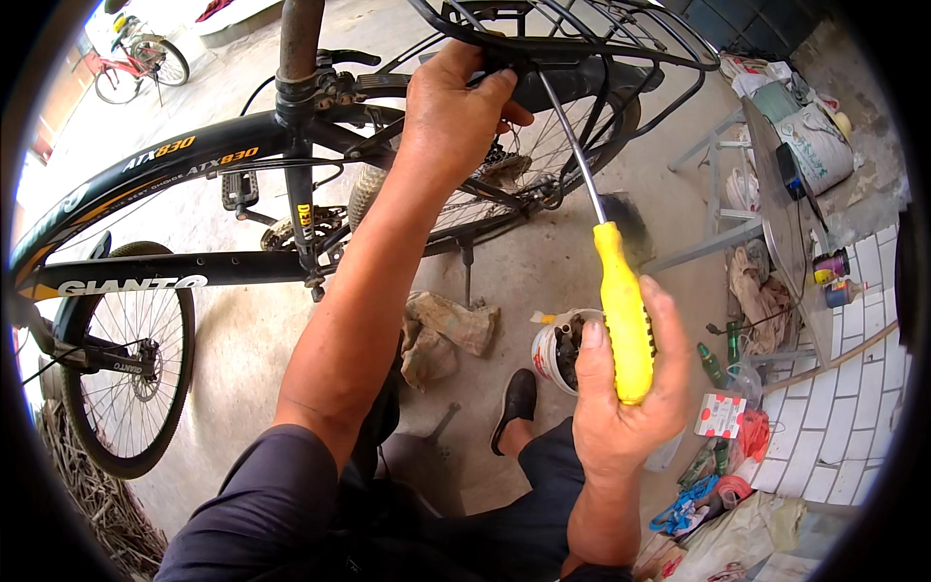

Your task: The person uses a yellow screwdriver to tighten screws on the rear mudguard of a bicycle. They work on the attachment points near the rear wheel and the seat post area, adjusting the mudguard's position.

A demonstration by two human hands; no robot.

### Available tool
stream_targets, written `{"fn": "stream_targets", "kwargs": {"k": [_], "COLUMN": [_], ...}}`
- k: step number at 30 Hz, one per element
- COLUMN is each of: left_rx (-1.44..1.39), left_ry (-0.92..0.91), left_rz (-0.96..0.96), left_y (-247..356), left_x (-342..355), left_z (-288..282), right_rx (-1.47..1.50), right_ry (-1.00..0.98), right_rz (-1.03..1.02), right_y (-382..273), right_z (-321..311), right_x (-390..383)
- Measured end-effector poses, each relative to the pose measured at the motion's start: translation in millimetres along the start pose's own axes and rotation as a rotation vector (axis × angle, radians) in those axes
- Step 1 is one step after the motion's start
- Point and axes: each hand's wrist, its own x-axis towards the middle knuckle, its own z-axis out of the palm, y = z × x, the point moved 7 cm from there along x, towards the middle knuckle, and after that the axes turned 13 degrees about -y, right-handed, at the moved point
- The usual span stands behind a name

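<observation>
We are holding a yellow-handled screwdriver at the black rear rack of the bicycle, its tip hiding near the rack's edge. Our right hand is wrapping its fingers around the handle; our left hand is curling its fingers partly closed near the shaft's upper end, though we cannot tell what they are pinching. We are apparently working a fastener, and the next move is probably calling for a steady tip. The rack's bars are crowding our left hand; open room is lying below, over the floor between the rear wheel and the white bucket.
</observation>
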Motion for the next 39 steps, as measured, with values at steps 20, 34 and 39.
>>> {"fn": "stream_targets", "kwargs": {"k": [20, 34, 39], "left_rx": [-0.006, -0.106, 0.122], "left_ry": [0.009, 0.001, -0.009], "left_rz": [0.010, -0.026, 0.033], "left_y": [0.5, 3.2, 11.4], "left_x": [0.2, -2.5, -7.7], "left_z": [-1.5, 1.0, 1.4], "right_rx": [-0.047, 0.908, 0.820], "right_ry": [-0.034, -0.009, -0.028], "right_rz": [0.223, 0.694, 0.679], "right_y": [17.1, 46.5, 45.2], "right_z": [-13.5, -0.4, -4.2], "right_x": [11.6, 9.8, 13.2]}}
